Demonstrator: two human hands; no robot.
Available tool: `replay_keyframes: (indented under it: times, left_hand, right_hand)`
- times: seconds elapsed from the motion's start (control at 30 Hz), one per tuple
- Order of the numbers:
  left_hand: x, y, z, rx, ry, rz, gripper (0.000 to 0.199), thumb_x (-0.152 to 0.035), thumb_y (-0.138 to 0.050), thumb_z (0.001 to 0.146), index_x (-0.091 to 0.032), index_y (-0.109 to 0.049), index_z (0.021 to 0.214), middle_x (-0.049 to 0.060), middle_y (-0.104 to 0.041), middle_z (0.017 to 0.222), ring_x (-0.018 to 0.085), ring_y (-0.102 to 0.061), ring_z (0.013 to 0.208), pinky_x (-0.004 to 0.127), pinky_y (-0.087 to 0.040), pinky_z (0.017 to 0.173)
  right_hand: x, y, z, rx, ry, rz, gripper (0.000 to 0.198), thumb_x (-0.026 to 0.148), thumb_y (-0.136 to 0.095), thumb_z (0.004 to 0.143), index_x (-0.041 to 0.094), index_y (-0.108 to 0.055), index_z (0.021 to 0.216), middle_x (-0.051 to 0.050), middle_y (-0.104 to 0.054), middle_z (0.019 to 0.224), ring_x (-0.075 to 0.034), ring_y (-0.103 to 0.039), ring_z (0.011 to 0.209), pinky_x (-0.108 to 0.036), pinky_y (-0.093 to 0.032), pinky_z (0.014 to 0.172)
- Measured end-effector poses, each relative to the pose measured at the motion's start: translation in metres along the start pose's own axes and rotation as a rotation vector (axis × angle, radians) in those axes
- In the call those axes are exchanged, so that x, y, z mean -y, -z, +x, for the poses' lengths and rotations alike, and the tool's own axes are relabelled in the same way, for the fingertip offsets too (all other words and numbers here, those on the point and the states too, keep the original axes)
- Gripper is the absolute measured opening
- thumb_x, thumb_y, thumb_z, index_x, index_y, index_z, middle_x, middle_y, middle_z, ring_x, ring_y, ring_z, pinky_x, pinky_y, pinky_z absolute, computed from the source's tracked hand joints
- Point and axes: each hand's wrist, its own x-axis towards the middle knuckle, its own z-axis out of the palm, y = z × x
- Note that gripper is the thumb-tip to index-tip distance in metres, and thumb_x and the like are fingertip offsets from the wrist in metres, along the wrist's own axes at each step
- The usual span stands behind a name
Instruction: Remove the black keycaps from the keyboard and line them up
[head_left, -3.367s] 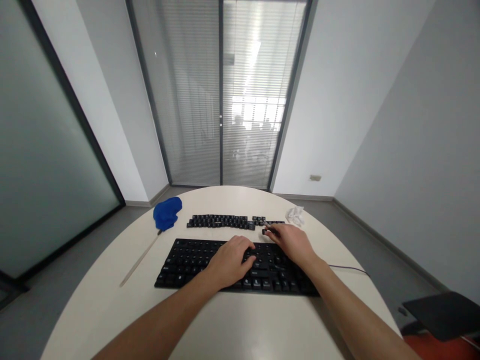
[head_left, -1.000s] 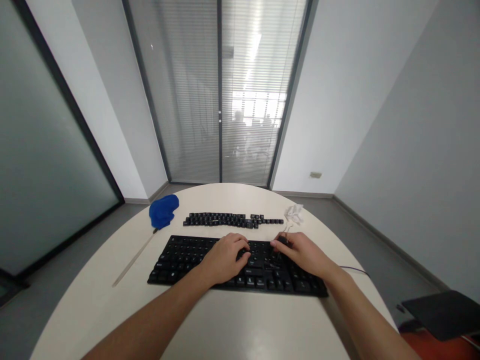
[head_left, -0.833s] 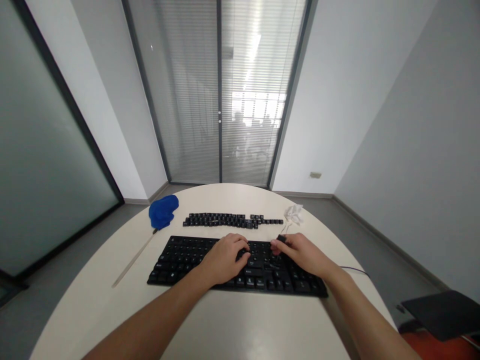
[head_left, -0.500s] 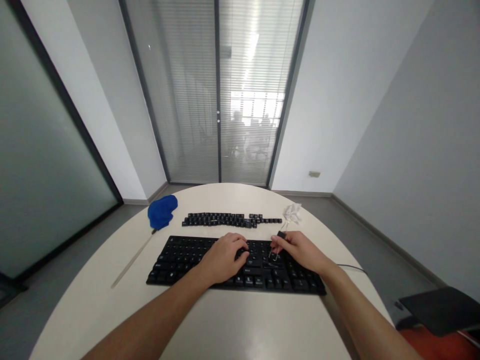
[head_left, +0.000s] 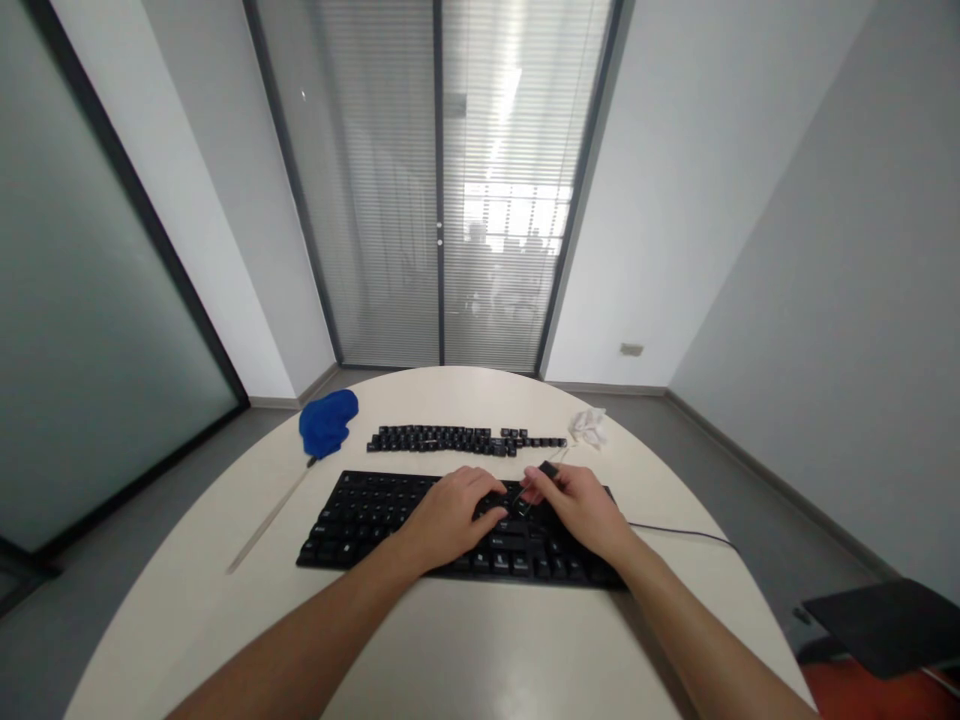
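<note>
The long black plastic keyboard [head_left: 356, 525] lies left to right across the round cream worktop [head_left: 450, 650], beneath both hands. The right hand [head_left: 589, 510] pinches a small black tool with thin wire prongs [head_left: 548, 469], which slant down and leftward over keys between the hands. The left hand [head_left: 450, 515], thumb and forefinger parted, rests mid-keyboard. Loose black keycaps [head_left: 442, 440] line up beyond.

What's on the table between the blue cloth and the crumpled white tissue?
In the head view, rows of loose black keycaps lie between the blue cloth and the tissue.
</note>
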Motion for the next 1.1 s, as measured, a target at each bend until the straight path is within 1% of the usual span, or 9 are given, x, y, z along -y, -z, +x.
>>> replay_keyframes:
  times: [0.23, 0.33, 0.47, 0.57, 0.63, 0.77, 0.83, 0.93, 1.1]
  left_hand:
    - [0.002, 0.000, 0.000, 0.058, 0.020, -0.038, 0.018, -0.030, -0.064, 0.090, -0.021, -0.064, 0.105, 0.003, -0.070, 0.105, 0.021, -0.061, 0.099, 0.034, -0.046, 0.090]
    - [0.004, 0.000, 0.000, 0.053, 0.062, -0.087, 0.018, -0.030, -0.060, 0.092, -0.021, -0.065, 0.106, 0.004, -0.070, 0.106, 0.021, -0.061, 0.100, 0.033, -0.045, 0.091]
    - [0.005, -0.001, 0.001, 0.041, 0.120, -0.129, 0.018, -0.032, -0.058, 0.093, -0.021, -0.066, 0.104, 0.004, -0.070, 0.106, 0.022, -0.062, 0.100, 0.034, -0.046, 0.091]
    - [0.004, -0.001, 0.001, 0.034, 0.132, -0.139, 0.018, -0.032, -0.058, 0.092, -0.020, -0.067, 0.104, 0.004, -0.070, 0.104, 0.022, -0.063, 0.098, 0.034, -0.046, 0.090]
    - [0.004, -0.001, 0.001, 0.026, 0.133, -0.156, 0.018, -0.031, -0.059, 0.092, -0.021, -0.067, 0.104, 0.004, -0.070, 0.104, 0.021, -0.063, 0.098, 0.033, -0.046, 0.089]
    - [0.004, 0.000, 0.002, 0.011, 0.123, -0.182, 0.014, -0.028, -0.061, 0.091, -0.021, -0.067, 0.102, 0.003, -0.071, 0.103, 0.020, -0.063, 0.097, 0.032, -0.046, 0.089]
    - [0.004, 0.000, 0.002, 0.010, 0.113, -0.180, 0.014, -0.027, -0.061, 0.091, -0.021, -0.067, 0.102, 0.003, -0.071, 0.103, 0.020, -0.063, 0.098, 0.032, -0.046, 0.089]
    - [0.004, 0.001, 0.001, 0.010, 0.087, -0.160, 0.017, -0.025, -0.063, 0.089, -0.021, -0.064, 0.106, 0.004, -0.070, 0.104, 0.020, -0.062, 0.098, 0.032, -0.047, 0.089]
    - [-0.001, 0.003, 0.000, 0.017, 0.014, -0.071, 0.023, -0.021, -0.063, 0.089, -0.022, -0.060, 0.112, 0.003, -0.068, 0.108, 0.020, -0.061, 0.099, 0.032, -0.047, 0.090]
  right_hand:
    - [0.004, -0.017, 0.000, -0.019, 0.007, 0.027, 0.043, 0.053, -0.051, 0.093, 0.018, -0.072, 0.080, -0.005, -0.075, 0.077, -0.023, -0.070, 0.077, -0.031, -0.050, 0.074]
    - [0.002, -0.018, 0.000, 0.003, 0.017, 0.026, 0.042, 0.052, -0.051, 0.094, 0.017, -0.071, 0.080, -0.005, -0.074, 0.078, -0.022, -0.069, 0.077, -0.031, -0.050, 0.074]
    - [0.000, -0.016, 0.000, 0.039, 0.019, 0.101, 0.040, 0.052, -0.051, 0.094, 0.017, -0.069, 0.087, -0.005, -0.074, 0.082, -0.021, -0.069, 0.081, -0.031, -0.050, 0.077]
    - [-0.001, -0.016, 0.001, 0.056, 0.009, 0.146, 0.040, 0.051, -0.051, 0.094, 0.016, -0.069, 0.090, -0.005, -0.074, 0.081, -0.021, -0.069, 0.080, -0.031, -0.051, 0.077]
    - [-0.001, -0.016, 0.001, 0.058, 0.017, 0.146, 0.040, 0.051, -0.052, 0.093, 0.016, -0.069, 0.088, -0.005, -0.073, 0.078, -0.021, -0.068, 0.078, -0.031, -0.051, 0.076]
    - [-0.001, -0.014, 0.002, 0.062, 0.045, 0.115, 0.042, 0.052, -0.053, 0.093, 0.015, -0.070, 0.079, -0.005, -0.072, 0.075, -0.021, -0.066, 0.076, -0.030, -0.049, 0.074]
    - [-0.001, -0.014, 0.003, 0.065, 0.046, 0.123, 0.042, 0.051, -0.053, 0.092, 0.016, -0.070, 0.079, -0.005, -0.072, 0.076, -0.021, -0.065, 0.076, -0.030, -0.049, 0.074]
    - [0.000, -0.015, 0.003, 0.071, 0.055, 0.153, 0.039, 0.050, -0.054, 0.093, 0.016, -0.071, 0.084, -0.005, -0.072, 0.079, -0.020, -0.065, 0.077, -0.030, -0.050, 0.076]
    - [0.001, -0.017, 0.002, 0.070, 0.046, 0.233, 0.038, 0.048, -0.055, 0.093, 0.015, -0.068, 0.107, -0.005, -0.072, 0.082, -0.019, -0.066, 0.079, -0.030, -0.051, 0.079]
